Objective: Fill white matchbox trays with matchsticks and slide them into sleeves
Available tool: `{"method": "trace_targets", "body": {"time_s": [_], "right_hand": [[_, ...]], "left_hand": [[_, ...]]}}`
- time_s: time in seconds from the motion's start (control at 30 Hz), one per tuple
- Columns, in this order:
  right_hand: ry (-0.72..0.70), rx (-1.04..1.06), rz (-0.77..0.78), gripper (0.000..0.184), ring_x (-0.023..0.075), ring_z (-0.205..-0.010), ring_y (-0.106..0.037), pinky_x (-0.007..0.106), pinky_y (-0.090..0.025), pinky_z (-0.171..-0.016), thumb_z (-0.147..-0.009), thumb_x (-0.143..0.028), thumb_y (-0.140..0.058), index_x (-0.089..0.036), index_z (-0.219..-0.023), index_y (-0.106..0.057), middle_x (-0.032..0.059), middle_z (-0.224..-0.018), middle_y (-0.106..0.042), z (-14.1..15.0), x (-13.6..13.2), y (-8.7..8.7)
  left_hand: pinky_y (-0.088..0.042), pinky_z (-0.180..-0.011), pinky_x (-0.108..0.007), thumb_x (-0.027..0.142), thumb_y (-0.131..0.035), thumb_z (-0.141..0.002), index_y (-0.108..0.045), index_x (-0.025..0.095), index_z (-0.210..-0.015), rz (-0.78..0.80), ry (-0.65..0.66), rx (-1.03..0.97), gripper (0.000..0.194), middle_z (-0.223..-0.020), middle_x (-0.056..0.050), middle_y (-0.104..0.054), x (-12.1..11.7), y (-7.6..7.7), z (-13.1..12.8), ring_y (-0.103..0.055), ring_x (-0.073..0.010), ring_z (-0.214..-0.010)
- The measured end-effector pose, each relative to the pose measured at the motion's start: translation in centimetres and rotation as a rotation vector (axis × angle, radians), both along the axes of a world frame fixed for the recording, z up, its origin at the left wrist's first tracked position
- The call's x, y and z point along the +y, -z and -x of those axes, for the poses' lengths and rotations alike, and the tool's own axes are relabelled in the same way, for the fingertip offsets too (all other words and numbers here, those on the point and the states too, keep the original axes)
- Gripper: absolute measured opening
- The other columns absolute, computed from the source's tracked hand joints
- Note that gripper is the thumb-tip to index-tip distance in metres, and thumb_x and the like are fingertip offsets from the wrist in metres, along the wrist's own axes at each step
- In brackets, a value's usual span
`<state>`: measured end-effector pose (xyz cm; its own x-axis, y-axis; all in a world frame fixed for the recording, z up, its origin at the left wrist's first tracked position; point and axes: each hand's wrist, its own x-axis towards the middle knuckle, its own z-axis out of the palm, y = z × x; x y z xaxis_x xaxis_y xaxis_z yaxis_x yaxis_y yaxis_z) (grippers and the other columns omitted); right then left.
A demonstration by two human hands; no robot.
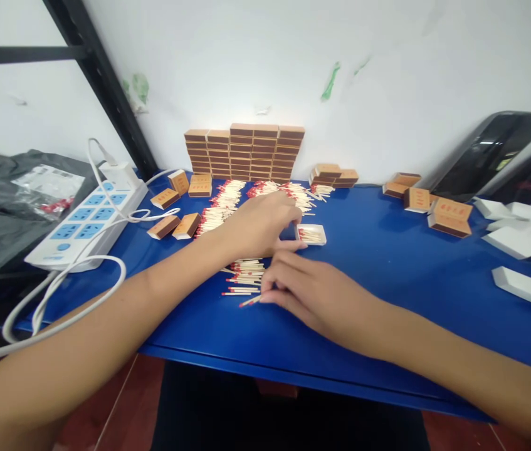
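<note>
My left hand [260, 224] reaches across the blue table [387, 263], its fingertips at a small white matchbox tray [312, 235] holding a few red-tipped matches. My right hand [312, 289] lies flat just in front of it, fingers touching a small loose group of matches [245, 275], with one match [251, 302] at its fingertips. A long heap of matches [227, 202] stretches behind my left hand towards the wall. Whether either hand actually grips anything is hidden by the fingers.
A stacked wall of brown matchboxes [244, 152] stands at the back. Loose matchboxes lie left [173, 225] and right [451, 216]. White inner trays [519, 241] sit at the far right. A white power strip [86, 219] with cables occupies the left edge.
</note>
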<state>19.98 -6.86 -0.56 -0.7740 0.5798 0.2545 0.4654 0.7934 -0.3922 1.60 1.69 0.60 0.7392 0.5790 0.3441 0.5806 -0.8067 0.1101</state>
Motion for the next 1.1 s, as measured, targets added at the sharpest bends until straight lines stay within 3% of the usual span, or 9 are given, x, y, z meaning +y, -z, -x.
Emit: {"method": "trace_targets", "body": {"time_s": [0.1, 0.23, 0.47, 0.63, 0.8, 0.97, 1.1], "right_hand": [[0.159, 0.076, -0.12, 0.016, 0.0204, -0.082, -0.066, 0.035, -0.051, -0.073, -0.11, -0.031, -0.056, -0.024, -0.1, -0.066, 0.007, -0.102, -0.07, -3.3, 2.2, -1.3], [0.361, 0.061, -0.25, 0.014, 0.0239, -0.081, -0.063, 0.037, -0.047, -0.073, -0.105, -0.032, -0.059, -0.023, -0.096, -0.065, 0.0076, -0.094, -0.067, -7.2, 6.0, -1.6], [0.333, 0.053, -0.171, 0.013, 0.0212, -0.079, -0.06, 0.034, -0.044, -0.07, -0.105, -0.032, -0.061, -0.022, -0.097, -0.065, 0.0049, -0.092, -0.064, -6.9, 7.5, 1.0], [0.352, 0.12, -0.145, 0.013, 0.0191, -0.073, -0.058, 0.032, -0.044, -0.068, -0.103, -0.032, -0.065, -0.023, -0.095, -0.068, 0.0036, -0.088, -0.064, -7.0, 7.8, 0.5], [0.356, 0.256, -0.139, 0.014, 0.0145, -0.063, -0.052, 0.03, -0.04, -0.06, -0.103, -0.027, -0.066, -0.022, -0.09, -0.068, 0.0003, -0.079, -0.062, -5.7, 6.0, -0.7], [0.083, 0.227, -0.015, 0.008, 0.0142, -0.076, -0.062, 0.029, -0.048, -0.069, -0.103, -0.028, -0.071, -0.02, -0.103, -0.073, 0.0023, -0.095, -0.07, -1.5, 1.7, 0.3], [-0.013, 0.153, 0.038, 0.011, 0.0195, -0.094, -0.069, 0.033, -0.051, -0.079, -0.103, -0.028, -0.074, -0.018, -0.107, -0.075, 0.0052, -0.106, -0.073, 0.4, 0.3, 1.5]], "left_hand": [[-0.046, -0.08, -0.037, 0.033, -0.082, -0.094, -0.073, 0.017, -0.097, -0.024, 0.001, 0.014, 0.019, -0.099, -0.009, -0.073, 0.2, 0.0, 0.1, -0.065, -0.0264, -0.095], [-0.046, -0.081, -0.037, 0.044, -0.082, -0.096, -0.073, 0.017, -0.097, -0.024, 0.017, -0.006, 0.028, -0.094, -0.007, -0.072, 0.2, 0.0, 0.3, -0.064, -0.0253, -0.092], [-0.047, -0.082, -0.037, 0.045, -0.082, -0.096, -0.073, 0.017, -0.1, 0.012, 0.016, -0.005, 0.03, -0.096, -0.007, -0.073, 0.0, 0.1, 0.0, -0.066, -0.0252, -0.094], [-0.046, -0.08, -0.036, 0.045, -0.082, -0.096, -0.073, 0.017, -0.1, 0.04, 0.024, -0.005, 0.03, -0.095, -0.006, -0.073, -0.1, 0.1, -0.1, -0.066, -0.0241, -0.092], [-0.046, -0.079, -0.036, 0.043, -0.08, -0.096, -0.071, 0.016, -0.093, 0.016, 0.026, -0.006, 0.028, -0.093, -0.006, -0.072, -0.1, 0.1, -0.1, -0.066, -0.0247, -0.091], [-0.044, -0.073, -0.035, 0.018, -0.077, -0.088, -0.073, 0.017, -0.094, 0.054, 0.024, 0.026, 0.007, -0.094, -0.007, -0.072, 0.0, 0.1, 0.0, -0.065, -0.0244, -0.091], [-0.045, -0.073, -0.036, 0.036, -0.079, -0.097, -0.075, 0.016, -0.095, 0.03, 0.04, -0.016, 0.021, -0.092, -0.007, -0.072, 0.3, 0.3, 0.1, -0.063, -0.0228, -0.087]]}}
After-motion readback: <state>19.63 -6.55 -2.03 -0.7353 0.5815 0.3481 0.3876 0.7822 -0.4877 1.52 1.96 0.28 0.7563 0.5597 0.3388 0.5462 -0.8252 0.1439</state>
